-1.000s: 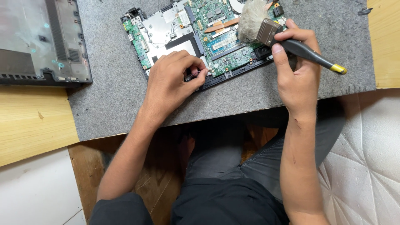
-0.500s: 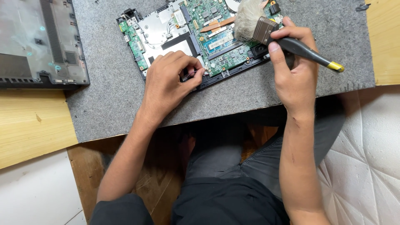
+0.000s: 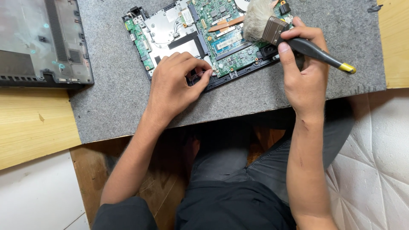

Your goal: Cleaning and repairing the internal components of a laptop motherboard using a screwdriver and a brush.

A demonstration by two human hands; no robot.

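Dusting step: right hand (image 3: 304, 70) grips the black-handled, pale-bristled brush (image 3: 279, 30) over the opened laptop's green circuit board (image 3: 221, 38); left hand (image 3: 174, 85), fingers curled, steadies its near edge. Next strokes likely need light pressure.

Your paintbrush (image 3: 294, 36) has pale grey bristles, a black handle and a yellow tip. The circuit board (image 3: 213, 34) is green with copper strips, lying on a speckled grey felt mat (image 3: 115, 98) over the light wooden bench (image 3: 30, 123).

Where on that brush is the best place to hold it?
On the black handle, just behind the metal band, coming from the right. The handle is slim and tapers to a yellow tip, and the right hand wraps it there, bristles pointing at the circuit board.
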